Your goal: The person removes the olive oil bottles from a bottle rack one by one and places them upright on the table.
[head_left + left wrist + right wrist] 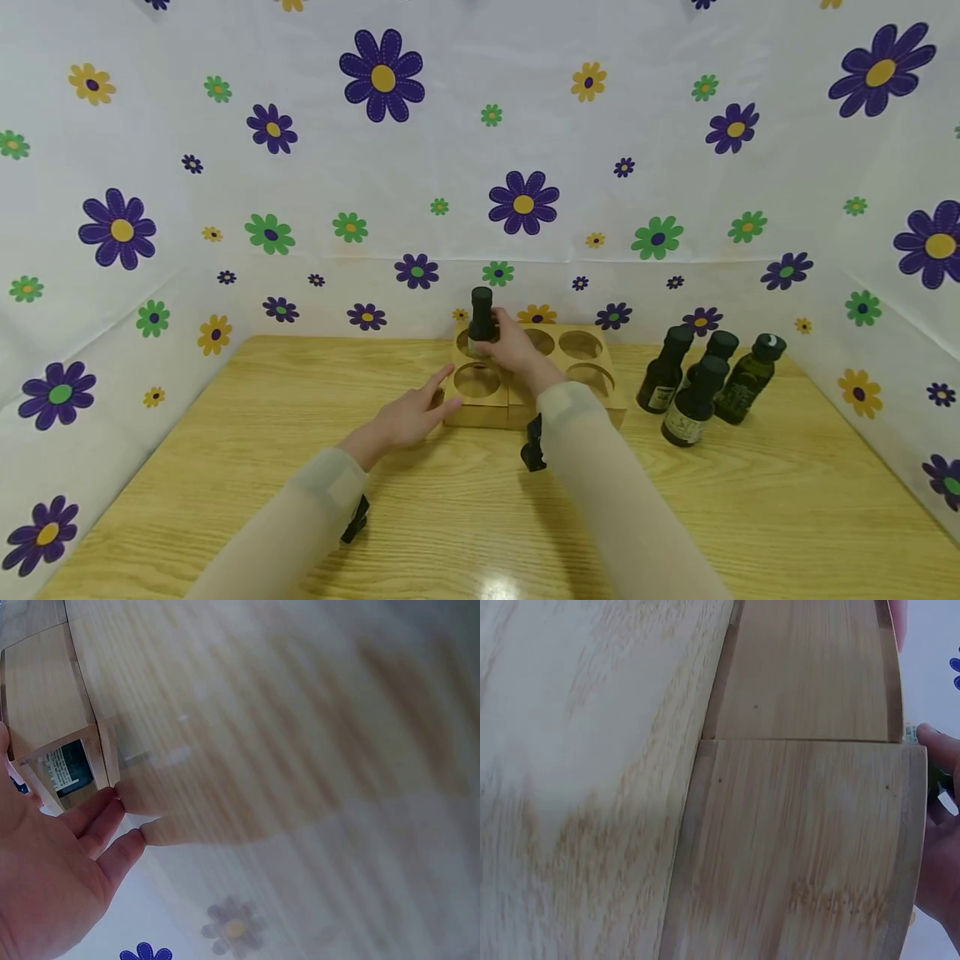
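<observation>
My right hand (513, 342) grips a dark, black-capped bottle (482, 310) by its body. The bottle stands upright at the back-left round hole of a wooden bottle rack (477, 417), its lower part inside. Extended fingers of my left hand (408, 417) lie beside the rack's left side. From the left wrist, a dark labelled bottle (71, 766) shows through the rack's open side, with the fingertips low by its edge. The right wrist view has the rack's plain wooden front (802, 840), and only part of the right hand (941, 862) beyond its top edge.
Several dark bottles (686, 412) with black caps stand grouped to the right of the rack. A second rack section (566, 417) with round holes adjoins the first. A flowered white cloth (450, 167) rises behind and at both sides of the wooden table (300, 400).
</observation>
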Motion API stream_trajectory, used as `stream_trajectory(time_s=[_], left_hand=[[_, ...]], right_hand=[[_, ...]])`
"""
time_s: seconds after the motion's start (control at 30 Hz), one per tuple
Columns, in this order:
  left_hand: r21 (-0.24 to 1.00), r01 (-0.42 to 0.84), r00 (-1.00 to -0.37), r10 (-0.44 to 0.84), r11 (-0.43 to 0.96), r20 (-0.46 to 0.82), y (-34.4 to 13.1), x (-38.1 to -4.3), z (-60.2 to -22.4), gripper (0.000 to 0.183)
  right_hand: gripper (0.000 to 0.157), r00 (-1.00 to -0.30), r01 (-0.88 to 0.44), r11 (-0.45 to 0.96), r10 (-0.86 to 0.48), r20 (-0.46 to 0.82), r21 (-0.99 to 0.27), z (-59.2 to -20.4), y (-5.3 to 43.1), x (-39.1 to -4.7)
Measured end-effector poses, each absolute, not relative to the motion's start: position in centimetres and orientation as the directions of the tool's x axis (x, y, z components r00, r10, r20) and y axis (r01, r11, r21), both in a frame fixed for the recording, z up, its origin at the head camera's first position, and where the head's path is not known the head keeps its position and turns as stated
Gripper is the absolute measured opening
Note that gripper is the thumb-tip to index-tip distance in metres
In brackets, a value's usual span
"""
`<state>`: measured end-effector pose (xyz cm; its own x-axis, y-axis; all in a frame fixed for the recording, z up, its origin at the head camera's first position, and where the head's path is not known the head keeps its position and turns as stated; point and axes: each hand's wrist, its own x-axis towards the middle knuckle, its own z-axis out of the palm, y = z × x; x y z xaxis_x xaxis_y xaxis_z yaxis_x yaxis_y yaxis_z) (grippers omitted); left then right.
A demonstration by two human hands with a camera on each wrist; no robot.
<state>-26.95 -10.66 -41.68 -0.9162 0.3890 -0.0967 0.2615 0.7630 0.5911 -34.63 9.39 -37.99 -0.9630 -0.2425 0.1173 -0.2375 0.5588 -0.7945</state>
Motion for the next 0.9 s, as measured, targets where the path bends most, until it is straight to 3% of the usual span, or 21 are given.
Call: stream_trajectory(time_s=[0.9], left_hand=[[0.586,0.262,-0.920,0.381,0.767,-0.087,-10.70,-27.15,-42.08,0.073]], right_hand=[[0.056,-0.966,-0.255,0.570,-0.190,0.176,-0.781,-38.26,9.24,-34.34]])
